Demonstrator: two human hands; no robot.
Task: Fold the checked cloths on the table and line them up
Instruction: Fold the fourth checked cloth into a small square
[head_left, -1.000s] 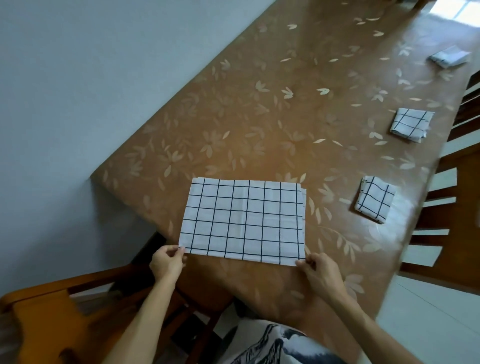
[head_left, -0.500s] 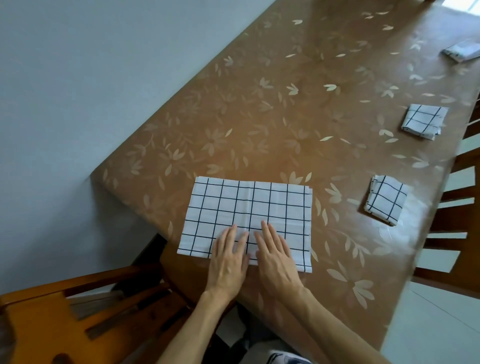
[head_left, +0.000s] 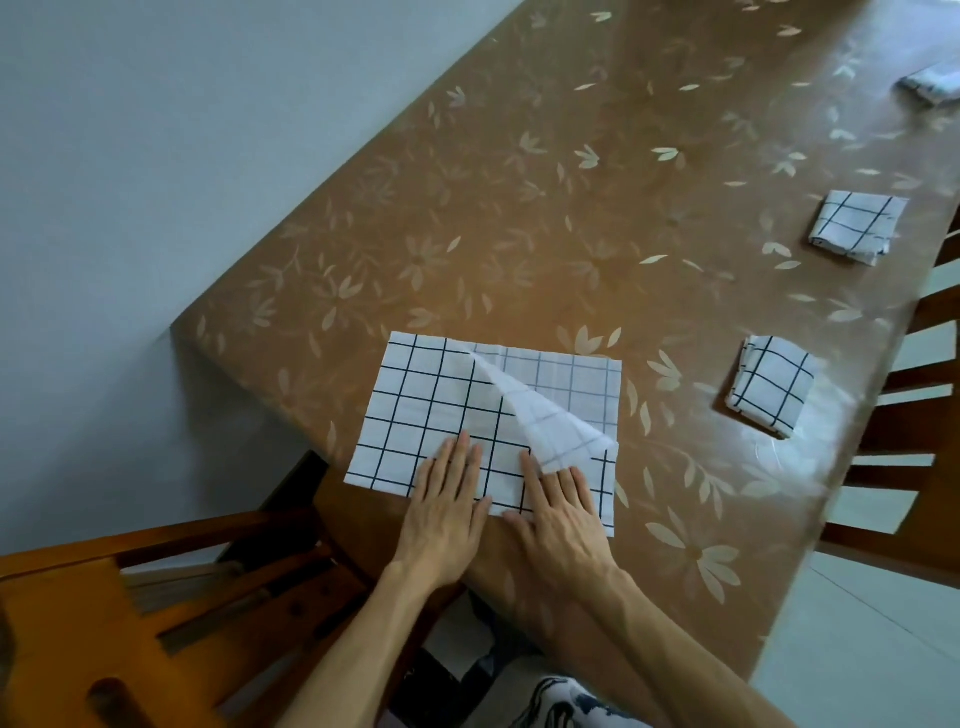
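White cotton-like cloth with a dark grid of checks (head_left: 447, 410), folded into a wide rectangle, lay flat at the near corner of the long brown table with a pale leaf-patterned cover (head_left: 571, 234). Its upper layer on the right side was peeled up and curled over toward the middle, showing a paler, fainter-checked underside (head_left: 550, 426), with the lower layer still flat beneath it.

Both hands lay on the near edge of that cloth. The left hand (head_left: 447, 509) was spread flat, fingers straight and together, palm pressing the fabric down. Just beside it, the right hand (head_left: 558, 512) also lay flat with straight fingers, its fingertips (head_left: 566, 475) touching the tip of the lifted flap; whether any finger was tucked under the flap could not be told.

To the right of the big cloth, near the table's right edge, sat a small folded checked square (head_left: 769, 387). Farther along the same edge lay a second folded checked square (head_left: 857, 226), and beyond it, at the frame's border, a blurred third folded cloth (head_left: 930, 85).

An orange-brown wooden chair (head_left: 130, 613) stood left of the near corner of the table, and slatted dark wooden chair backs (head_left: 914, 457) lined the table's right side. A pale grey wall (head_left: 182, 130) ran along the table's left side.
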